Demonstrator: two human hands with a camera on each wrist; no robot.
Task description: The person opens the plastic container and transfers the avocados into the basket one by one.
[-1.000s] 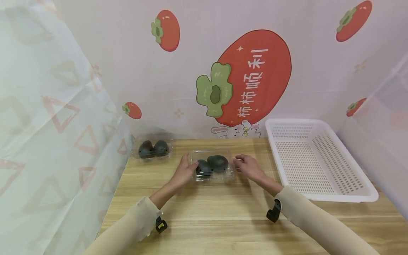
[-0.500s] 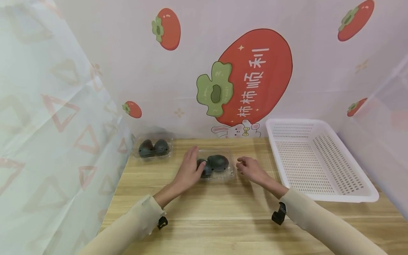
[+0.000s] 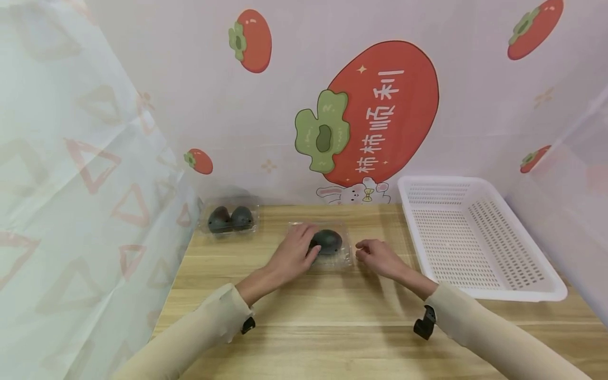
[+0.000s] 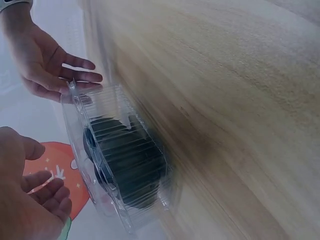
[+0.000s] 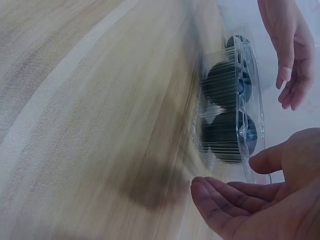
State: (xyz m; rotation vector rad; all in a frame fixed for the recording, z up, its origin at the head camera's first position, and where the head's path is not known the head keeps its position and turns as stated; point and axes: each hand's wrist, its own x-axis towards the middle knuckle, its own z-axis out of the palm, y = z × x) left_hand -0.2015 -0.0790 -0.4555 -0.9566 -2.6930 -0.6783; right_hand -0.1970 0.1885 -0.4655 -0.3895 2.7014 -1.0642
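Left hand (image 3: 296, 252) lies spread atop the avocado box (image 3: 332, 244); right hand (image 3: 377, 257), relaxed at 3 o'clock, touches nothing; box not yet lifted

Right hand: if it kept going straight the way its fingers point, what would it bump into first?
Probably the clear plastic box holding dark fruit: the right hand points left at its near end, a small gap away, though depth is hard to judge.

I count two clear clamshell boxes: one (image 3: 328, 244) between my hands, another (image 3: 229, 218) at the back left. Each holds two dark fruits, making four. I see one white basket (image 3: 480, 237) and my two hands.
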